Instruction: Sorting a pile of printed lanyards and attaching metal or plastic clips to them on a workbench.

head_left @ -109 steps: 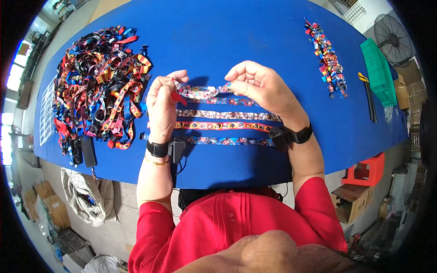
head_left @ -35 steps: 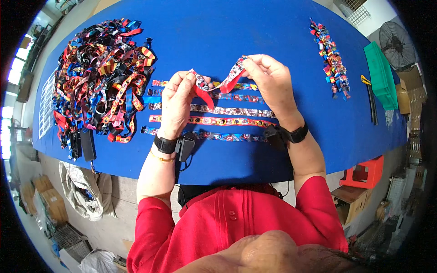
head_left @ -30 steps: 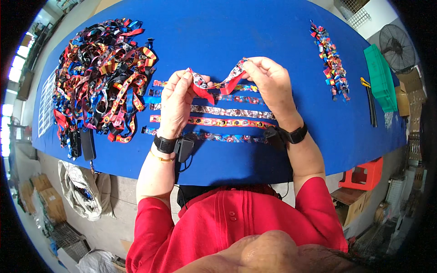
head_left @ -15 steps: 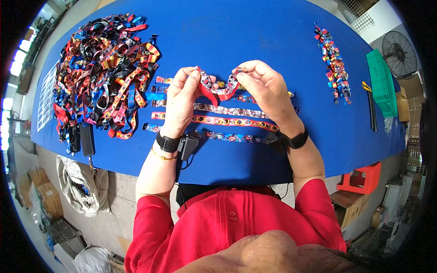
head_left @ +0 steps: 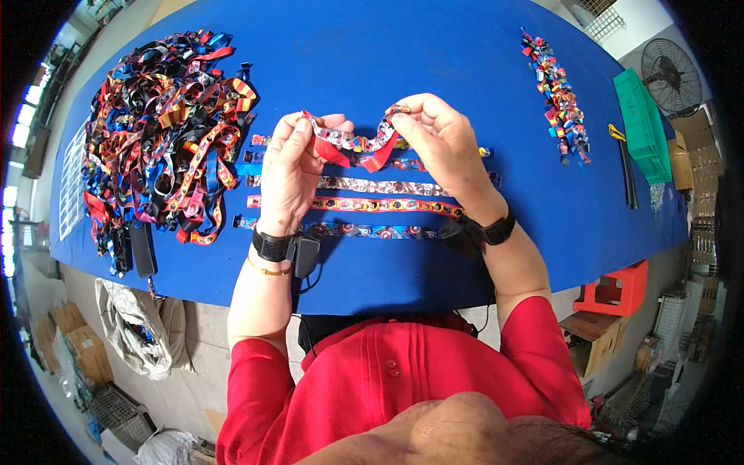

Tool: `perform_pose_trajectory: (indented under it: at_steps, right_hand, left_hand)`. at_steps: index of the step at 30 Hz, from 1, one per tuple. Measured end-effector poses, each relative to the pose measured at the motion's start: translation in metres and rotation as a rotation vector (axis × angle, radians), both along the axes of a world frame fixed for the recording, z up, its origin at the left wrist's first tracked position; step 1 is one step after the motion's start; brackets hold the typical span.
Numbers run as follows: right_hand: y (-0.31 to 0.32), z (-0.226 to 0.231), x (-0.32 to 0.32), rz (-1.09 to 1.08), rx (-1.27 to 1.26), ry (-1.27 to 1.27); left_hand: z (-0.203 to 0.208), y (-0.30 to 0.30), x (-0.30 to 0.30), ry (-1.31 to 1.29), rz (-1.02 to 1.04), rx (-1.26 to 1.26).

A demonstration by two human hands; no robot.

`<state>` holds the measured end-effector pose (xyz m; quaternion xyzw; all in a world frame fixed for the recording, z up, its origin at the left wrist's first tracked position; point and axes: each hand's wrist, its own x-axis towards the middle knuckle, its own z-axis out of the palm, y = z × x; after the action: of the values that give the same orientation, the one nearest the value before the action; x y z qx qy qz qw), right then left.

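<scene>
A patterned strap with a red underside hangs between my hands, sagging in the middle above the blue table. My left hand pinches it near one end between thumb and finger. On the other side my right hand grips it the same way, and a short red end dangles from the middle. Under and in front of my hands several printed straps lie flat in rows, among them a grey-and-red one, a red-and-yellow one and a blue one.
A large tangled heap of straps covers the table's left side. At the far right lies a narrow bunch of straps, with a yellow-handled tool and a green crate beyond it. A red stool stands beside the table.
My hands have moved slightly apart, the left one shifting leftward, and the held strap is spread wider between them. The whole view has shifted a little.
</scene>
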<state>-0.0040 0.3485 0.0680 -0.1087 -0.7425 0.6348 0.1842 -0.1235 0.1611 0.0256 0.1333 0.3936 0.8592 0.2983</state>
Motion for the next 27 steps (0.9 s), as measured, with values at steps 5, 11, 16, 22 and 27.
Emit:
perform_pose_trajectory:
  at_steps: [5,11,16,22,27]
  right_hand:
    - [-0.001,-0.007,-0.003,0.069,-0.058,0.011]
    - [-0.008,-0.010,-0.002,0.204,-0.080,-0.022]
    - [-0.009,-0.018,-0.004,0.233,-0.094,-0.059]
    - [-0.012,-0.017,-0.003,0.234,-0.089,-0.080]
    - [-0.012,-0.017,-0.002,0.239,-0.086,-0.103]
  left_hand:
    - [0.010,-0.002,0.010,0.080,-0.255,0.052]
    - [0.000,-0.003,0.012,0.307,-0.153,-0.318]
    - [0.006,-0.004,0.014,0.345,-0.149,-0.411]
    - [0.003,-0.001,0.017,0.374,-0.123,-0.416]
    - [0.005,-0.002,0.018,0.378,-0.115,-0.429]
